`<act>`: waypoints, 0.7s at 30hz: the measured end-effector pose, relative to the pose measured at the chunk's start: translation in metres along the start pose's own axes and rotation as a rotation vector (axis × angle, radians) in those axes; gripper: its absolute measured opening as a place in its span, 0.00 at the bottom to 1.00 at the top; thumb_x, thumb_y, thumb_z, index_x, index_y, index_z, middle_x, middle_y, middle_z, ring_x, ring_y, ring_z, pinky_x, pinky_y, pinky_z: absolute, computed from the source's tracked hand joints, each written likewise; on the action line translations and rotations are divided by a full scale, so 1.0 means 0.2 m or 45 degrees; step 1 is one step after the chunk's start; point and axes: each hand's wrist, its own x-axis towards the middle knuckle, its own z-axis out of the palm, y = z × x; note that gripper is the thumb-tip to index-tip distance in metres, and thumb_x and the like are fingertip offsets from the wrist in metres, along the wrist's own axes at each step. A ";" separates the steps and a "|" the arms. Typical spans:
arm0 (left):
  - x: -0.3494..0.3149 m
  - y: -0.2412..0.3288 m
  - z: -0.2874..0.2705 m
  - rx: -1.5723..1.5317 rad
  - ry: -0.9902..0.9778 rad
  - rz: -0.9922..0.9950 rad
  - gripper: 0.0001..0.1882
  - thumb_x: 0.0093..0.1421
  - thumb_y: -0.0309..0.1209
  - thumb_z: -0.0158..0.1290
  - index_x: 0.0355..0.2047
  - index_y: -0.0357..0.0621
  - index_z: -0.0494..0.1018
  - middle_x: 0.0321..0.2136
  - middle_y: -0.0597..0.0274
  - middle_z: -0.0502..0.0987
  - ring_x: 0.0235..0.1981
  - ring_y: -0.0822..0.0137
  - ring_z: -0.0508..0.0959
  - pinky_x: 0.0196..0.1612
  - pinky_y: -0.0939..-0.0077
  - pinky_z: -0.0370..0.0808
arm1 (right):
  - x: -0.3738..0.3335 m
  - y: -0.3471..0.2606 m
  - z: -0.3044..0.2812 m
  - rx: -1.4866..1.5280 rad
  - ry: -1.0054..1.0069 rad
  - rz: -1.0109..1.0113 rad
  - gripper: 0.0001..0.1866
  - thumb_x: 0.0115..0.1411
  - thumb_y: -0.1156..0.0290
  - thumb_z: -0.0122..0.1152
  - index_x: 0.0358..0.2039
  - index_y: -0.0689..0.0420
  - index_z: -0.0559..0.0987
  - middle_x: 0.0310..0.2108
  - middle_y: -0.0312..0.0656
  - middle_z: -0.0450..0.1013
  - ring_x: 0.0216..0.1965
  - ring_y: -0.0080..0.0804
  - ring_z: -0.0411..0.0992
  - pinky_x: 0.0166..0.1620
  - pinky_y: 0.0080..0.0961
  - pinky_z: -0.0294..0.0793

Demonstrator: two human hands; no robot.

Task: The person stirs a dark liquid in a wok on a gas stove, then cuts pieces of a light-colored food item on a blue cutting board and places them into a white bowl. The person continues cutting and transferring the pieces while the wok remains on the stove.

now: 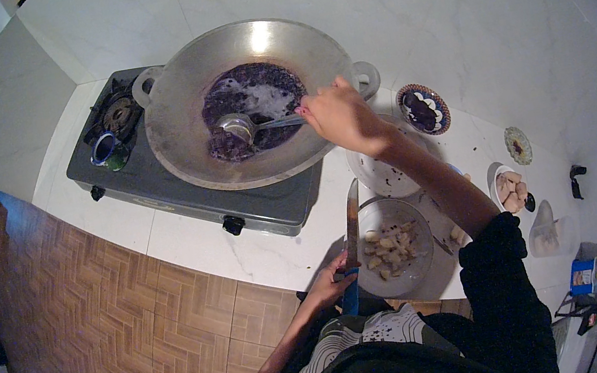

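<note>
In a large metal wok (178,140), dark purple, foamy liquid (261,89) covers the bottom. My right hand (344,116) reaches over the wok's right side, closed around the handle of a metal ladle (236,127). The ladle's bowl rests at the liquid's surface. Low in the middle, near the counter's edge, my left hand (330,285) grips a knife (352,221) by its blue handle, blade upward. Beside the blade stands a clear bowl (428,275) holding chopped pale pieces (390,250).
The wok sits on a dark gas stove (238,205); a dark enamel cup (110,152) stands at its left burner. Behind my right forearm is a plate (376,173). A patterned bowl (444,109) of dark contents, a glass dish (517,145) and a white bowl (497,191) of pale chunks line the right.
</note>
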 end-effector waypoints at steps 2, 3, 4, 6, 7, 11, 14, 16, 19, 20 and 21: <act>0.00 0.01 0.00 -0.009 -0.013 -0.009 0.34 0.56 0.29 0.51 0.60 0.44 0.47 0.49 0.59 0.69 0.49 0.65 0.67 0.50 0.71 0.66 | -0.01 0.01 0.00 -0.014 0.140 -0.028 0.09 0.51 0.67 0.53 0.17 0.54 0.74 0.15 0.43 0.69 0.23 0.38 0.69 0.33 0.34 0.60; 0.00 0.00 0.00 -0.001 -0.005 -0.005 0.34 0.56 0.29 0.51 0.60 0.44 0.47 0.49 0.59 0.69 0.49 0.65 0.67 0.50 0.71 0.66 | -0.01 0.01 0.00 -0.021 0.185 -0.035 0.08 0.51 0.68 0.54 0.17 0.53 0.74 0.14 0.43 0.68 0.22 0.38 0.69 0.33 0.34 0.60; 0.00 0.00 0.00 0.006 0.002 -0.002 0.34 0.56 0.29 0.51 0.60 0.43 0.47 0.49 0.59 0.68 0.49 0.65 0.67 0.50 0.71 0.66 | 0.00 0.01 0.00 -0.027 0.229 -0.042 0.08 0.51 0.68 0.54 0.17 0.53 0.74 0.14 0.42 0.68 0.22 0.37 0.68 0.32 0.34 0.60; 0.01 -0.01 0.01 0.024 0.011 0.016 0.34 0.56 0.29 0.51 0.60 0.43 0.47 0.49 0.58 0.68 0.49 0.65 0.67 0.50 0.71 0.66 | 0.00 0.01 -0.02 -0.001 0.335 -0.064 0.07 0.50 0.69 0.55 0.17 0.53 0.73 0.14 0.42 0.67 0.20 0.38 0.67 0.32 0.34 0.59; 0.02 -0.03 0.01 0.034 0.012 0.031 0.34 0.56 0.29 0.50 0.60 0.42 0.48 0.49 0.58 0.68 0.49 0.65 0.67 0.50 0.71 0.66 | 0.01 0.01 -0.03 0.012 0.388 -0.076 0.07 0.50 0.69 0.55 0.17 0.53 0.73 0.14 0.42 0.67 0.20 0.38 0.67 0.32 0.34 0.59; 0.02 -0.02 0.00 -0.043 -0.006 -0.011 0.33 0.56 0.28 0.51 0.59 0.40 0.49 0.49 0.56 0.68 0.49 0.65 0.66 0.51 0.71 0.65 | 0.00 0.02 -0.02 0.060 0.332 -0.075 0.07 0.50 0.69 0.55 0.16 0.53 0.72 0.13 0.41 0.67 0.19 0.39 0.66 0.31 0.34 0.59; 0.02 0.00 0.00 0.010 -0.003 0.014 0.33 0.56 0.29 0.50 0.59 0.39 0.49 0.49 0.56 0.68 0.50 0.65 0.66 0.51 0.71 0.65 | -0.02 0.03 0.04 0.032 0.210 -0.041 0.08 0.50 0.68 0.55 0.16 0.53 0.72 0.14 0.42 0.67 0.19 0.41 0.67 0.30 0.35 0.59; 0.02 0.00 0.01 0.006 0.001 0.027 0.33 0.55 0.29 0.50 0.59 0.39 0.49 0.49 0.56 0.68 0.50 0.65 0.66 0.51 0.71 0.65 | -0.03 0.08 0.09 0.016 0.168 -0.027 0.09 0.50 0.67 0.55 0.16 0.53 0.72 0.15 0.42 0.68 0.20 0.42 0.67 0.29 0.36 0.59; 0.03 -0.03 0.00 0.040 0.003 0.080 0.33 0.55 0.28 0.50 0.59 0.39 0.49 0.49 0.56 0.68 0.49 0.65 0.66 0.51 0.71 0.65 | -0.03 0.12 0.13 0.021 0.213 -0.045 0.10 0.51 0.65 0.55 0.17 0.54 0.72 0.18 0.44 0.69 0.21 0.43 0.69 0.29 0.39 0.60; 0.03 -0.04 0.00 0.058 0.003 0.104 0.33 0.55 0.28 0.50 0.59 0.39 0.49 0.49 0.56 0.68 0.49 0.64 0.66 0.51 0.71 0.65 | -0.02 0.14 0.14 0.038 0.088 0.037 0.12 0.52 0.62 0.53 0.19 0.55 0.74 0.19 0.46 0.70 0.24 0.44 0.70 0.31 0.39 0.63; 0.02 -0.03 0.00 0.028 0.002 0.052 0.33 0.55 0.28 0.51 0.59 0.39 0.49 0.49 0.56 0.67 0.49 0.64 0.66 0.51 0.70 0.65 | 0.01 0.12 0.10 0.058 -0.042 0.115 0.14 0.54 0.60 0.52 0.20 0.57 0.75 0.21 0.48 0.72 0.27 0.45 0.71 0.34 0.39 0.66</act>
